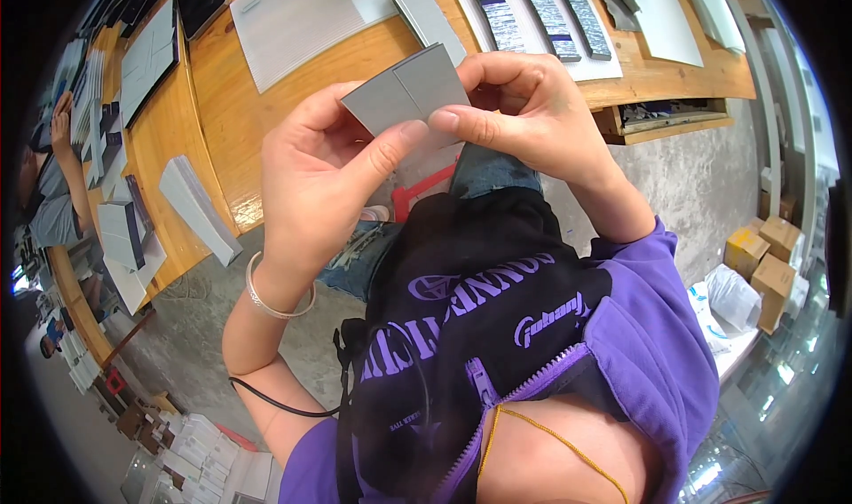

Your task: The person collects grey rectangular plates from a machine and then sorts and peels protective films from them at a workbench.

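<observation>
Between both hands, above my lap, is a small flat grey cardboard piece [404, 87] with a thin seam across its face and a layered upper edge. My left hand [324, 171] pinches its lower left part, thumb on the front and fingers behind. From the other side my right hand [528, 114] grips it, the thumb pressing near the seam's lower end. The two thumb tips almost meet. The fingers behind the cardboard are partly hidden. Just beyond it, on the wooden table [226, 114], lies a long grey strip stack [424, 11].
Dark shiny strips [535, 11] lie on a white sheet to the right, and a translucent sheet [302, 29] lies farther left. A grey-white stack [197, 207] overhangs the table's left edge. At far left is another person's arm [75, 176]. Cardboard boxes [772, 273] stand at right.
</observation>
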The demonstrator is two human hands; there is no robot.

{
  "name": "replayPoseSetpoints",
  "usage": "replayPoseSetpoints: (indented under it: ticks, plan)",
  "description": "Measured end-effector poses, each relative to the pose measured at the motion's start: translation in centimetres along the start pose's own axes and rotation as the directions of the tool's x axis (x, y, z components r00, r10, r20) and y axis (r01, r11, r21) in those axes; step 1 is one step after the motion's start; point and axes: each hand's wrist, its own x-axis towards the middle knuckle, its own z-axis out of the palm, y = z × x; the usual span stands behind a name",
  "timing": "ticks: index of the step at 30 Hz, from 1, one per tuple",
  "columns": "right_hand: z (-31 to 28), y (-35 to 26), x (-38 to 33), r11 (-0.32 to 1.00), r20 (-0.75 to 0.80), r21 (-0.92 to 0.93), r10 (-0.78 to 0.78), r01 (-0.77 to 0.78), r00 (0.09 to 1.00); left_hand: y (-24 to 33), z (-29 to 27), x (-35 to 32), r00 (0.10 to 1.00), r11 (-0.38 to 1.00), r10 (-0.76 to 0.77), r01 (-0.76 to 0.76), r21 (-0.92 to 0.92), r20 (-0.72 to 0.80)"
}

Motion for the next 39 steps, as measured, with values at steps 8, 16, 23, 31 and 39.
replayPoseSetpoints:
  ticks: [8,16,23,31,39]
  plan:
    - [0.0,0.1,0.1,0.998,-0.008,0.056,0.035,-0.035,0.999,0.0,0.0,0.1,0.999,0.999,-0.039,0.039,0.008,-0.014]
    - [0.2,0.1,0.1,0.988,0.019,0.128,0.082,-0.084,0.996,0.4,0.1,0.2,0.999,0.998,-0.054,0.054,-0.028,0.007]
    - [0.2,0.5,0.1,0.981,-0.021,0.190,0.042,-0.038,0.999,0.3,-0.1,0.2,0.999,0.999,-0.048,0.048,0.017,0.003]
    - [-0.6,-0.4,-0.2,0.993,-0.020,0.099,-0.060,0.062,0.998,0.8,-0.3,0.5,0.986,0.986,-0.164,0.165,0.030,-0.036]
    - [-2.1,-1.6,0.0,0.955,0.038,-0.250,-0.159,0.163,0.987,1.0,-1.0,0.3,0.979,0.986,-0.160,0.153,0.063,0.125]
